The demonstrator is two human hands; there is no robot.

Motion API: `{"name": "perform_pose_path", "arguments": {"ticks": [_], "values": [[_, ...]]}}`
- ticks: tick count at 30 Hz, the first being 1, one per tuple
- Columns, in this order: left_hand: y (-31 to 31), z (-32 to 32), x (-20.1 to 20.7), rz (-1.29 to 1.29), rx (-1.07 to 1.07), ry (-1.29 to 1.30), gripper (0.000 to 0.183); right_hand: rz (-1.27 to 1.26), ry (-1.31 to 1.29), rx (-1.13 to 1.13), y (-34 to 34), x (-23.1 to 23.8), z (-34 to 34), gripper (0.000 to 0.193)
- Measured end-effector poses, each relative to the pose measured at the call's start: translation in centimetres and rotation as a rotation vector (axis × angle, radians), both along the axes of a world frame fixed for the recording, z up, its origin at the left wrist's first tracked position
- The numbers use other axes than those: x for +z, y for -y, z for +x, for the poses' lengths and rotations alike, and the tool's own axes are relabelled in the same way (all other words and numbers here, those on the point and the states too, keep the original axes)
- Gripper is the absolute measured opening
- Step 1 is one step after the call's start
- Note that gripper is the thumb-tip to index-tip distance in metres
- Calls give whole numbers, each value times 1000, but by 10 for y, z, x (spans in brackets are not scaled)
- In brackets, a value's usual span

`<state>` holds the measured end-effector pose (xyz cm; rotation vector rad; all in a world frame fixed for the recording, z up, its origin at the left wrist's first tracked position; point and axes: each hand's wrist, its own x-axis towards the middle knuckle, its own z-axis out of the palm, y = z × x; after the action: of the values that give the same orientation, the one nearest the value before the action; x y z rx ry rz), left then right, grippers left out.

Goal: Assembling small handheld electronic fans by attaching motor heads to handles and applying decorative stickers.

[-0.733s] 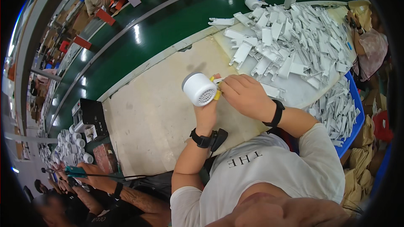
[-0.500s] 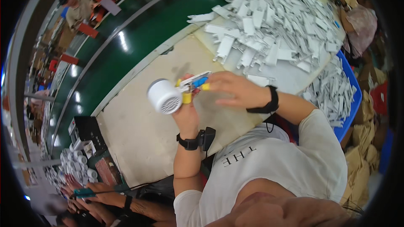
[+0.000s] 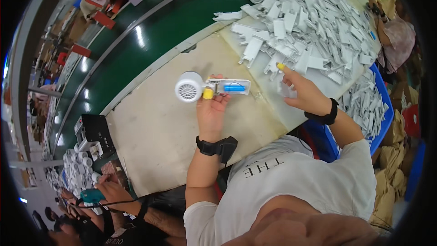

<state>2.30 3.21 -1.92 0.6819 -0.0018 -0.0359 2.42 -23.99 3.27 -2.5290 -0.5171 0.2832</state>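
My left hand (image 3: 212, 109) is closed on a small white handheld fan (image 3: 189, 87), a yellow cover on one fingertip. The round, grilled head is on the left. Its handle points right with the hollow side up, showing a blue battery (image 3: 234, 88) and a thin dark wire. My right hand (image 3: 309, 93) is at the near edge of a heap of white plastic handle covers (image 3: 314, 32). Its thumb and yellow-tipped index finger are spread around a pale piece (image 3: 287, 90); no firm hold shows.
A blue bin (image 3: 387, 116) of white parts stands right of the table (image 3: 154, 141). Beyond the table runs a green conveyor (image 3: 150, 41). At lower left, a co-worker's hand holds a teal power tool (image 3: 92, 195) near piled fan heads (image 3: 75, 168). Another person sits at far right.
My right hand has left the fan and moved right to the heap. My left hand has turned the fan so its handle lies level, with the battery facing up.
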Motion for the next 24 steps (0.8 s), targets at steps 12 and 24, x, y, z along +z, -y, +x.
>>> {"name": "perform_pose_path", "arguments": {"ticks": [12,24], "values": [[1,2,-3,37,33,-32,40,79,312,196,1,-37,-2,31],[16,-4,3,176,87,70,42,238,442,191,-41,-11,8,55]]}}
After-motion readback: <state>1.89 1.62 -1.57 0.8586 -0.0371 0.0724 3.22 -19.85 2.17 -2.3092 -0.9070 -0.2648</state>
